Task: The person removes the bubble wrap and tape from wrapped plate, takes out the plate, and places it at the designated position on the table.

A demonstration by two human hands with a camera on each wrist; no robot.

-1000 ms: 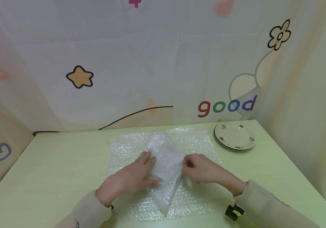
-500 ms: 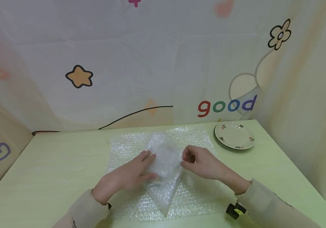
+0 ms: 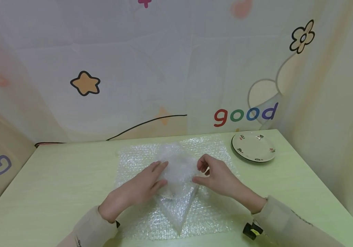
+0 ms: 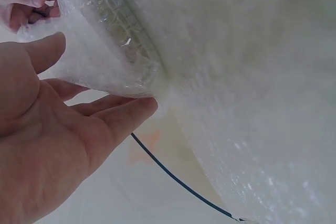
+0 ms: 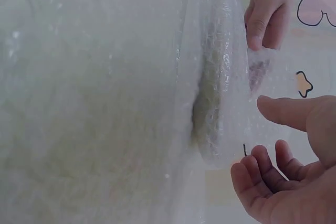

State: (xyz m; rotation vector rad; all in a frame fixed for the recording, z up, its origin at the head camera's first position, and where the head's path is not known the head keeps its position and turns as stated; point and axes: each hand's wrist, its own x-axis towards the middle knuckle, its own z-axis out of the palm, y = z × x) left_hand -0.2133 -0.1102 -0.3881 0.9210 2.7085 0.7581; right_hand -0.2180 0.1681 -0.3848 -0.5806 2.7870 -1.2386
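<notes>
A sheet of clear bubble wrap (image 3: pixel 213 219) lies flat on the table, its flaps folded inward over a round, plate-like thing (image 3: pixel 168 197) that is mostly hidden beneath the wrap. On the left side of this bundle rests my left hand (image 3: pixel 137 188), fingers extended against the folded wrap (image 3: pixel 179 168); the left wrist view shows its fingertips (image 4: pixel 147 106) touching the wrap's edge. Across from it, my right hand (image 3: pixel 222 178) is at the bundle's right edge. Its thumb and bent fingers stand apart, and the right wrist view shows a gap between thumb (image 5: pixel 278 113) and fingertips.
At the table's back right sits a white plate (image 3: pixel 253 146) with small printed motifs and a dark lower edge, perhaps stacked. A printed curtain (image 3: pixel 133 85) hangs behind the pale table (image 3: pixel 71 185). A black device (image 3: pixel 252 230) is at the right sleeve.
My right thumb and fingers have parted from their pinch at the wrap's right edge, the hand moving slightly up. The left hand has shifted a little, and the flap's lower part now sits higher.
</notes>
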